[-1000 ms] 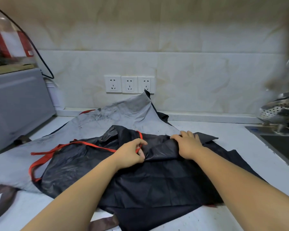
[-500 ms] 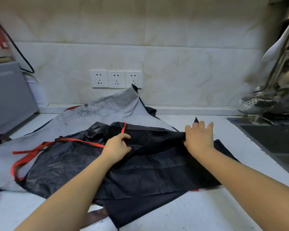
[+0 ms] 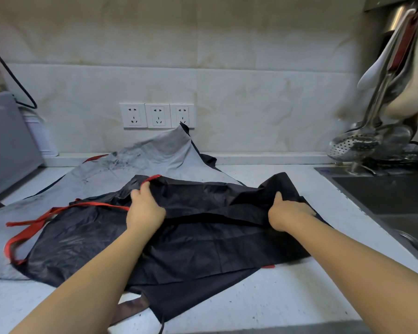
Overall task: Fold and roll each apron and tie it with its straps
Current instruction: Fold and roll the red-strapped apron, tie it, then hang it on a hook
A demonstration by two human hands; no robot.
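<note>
A black apron [image 3: 203, 242] with red straps [image 3: 29, 227] lies spread on the white counter [image 3: 275, 297]. My left hand [image 3: 145, 208] grips its far edge near the red strap's upper end. My right hand [image 3: 287, 213] grips a raised fold of the black cloth at the apron's right side, fingers tucked under the fabric. A grey apron [image 3: 135, 167] lies beneath and behind it, one corner leaning up against the wall. A brown strap [image 3: 128, 309] shows under the black apron's near edge.
A sink [image 3: 391, 198] is set into the counter at the right, with ladles and a skimmer [image 3: 355, 145] hanging above it. A grey appliance [image 3: 5, 141] stands at the left. Three wall sockets [image 3: 158, 115] sit behind the aprons.
My right hand went from lying flat on the black apron to gripping and lifting a fold at its right side. My left hand kept its hold on the far edge.
</note>
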